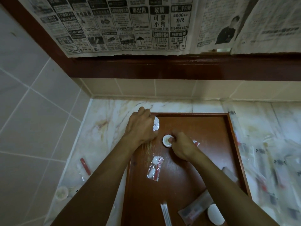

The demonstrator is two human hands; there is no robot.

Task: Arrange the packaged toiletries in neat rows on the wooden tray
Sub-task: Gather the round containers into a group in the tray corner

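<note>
Pinching a small round white packet [167, 141] near the middle of the wooden tray [231, 128], right hand [182, 146] curled over it, thumb on its top. Gripping another white wrapped packet [156, 126] at the tray's far left corner, left hand [141, 126] closed around it, knuckles up. Lying flat on the tray just below both hands, a clear sachet [154, 168] with white pieces and a red strip. Resting near the tray's near edge, a narrow white strip [165, 213], a clear pouch [194, 209] and a white oval packet [215, 215] partly under the right forearm. Scattered on the marble counter [104, 121], a red-striped sachet [84, 167] at left and blurred clear packets [268, 173] at right.
</note>
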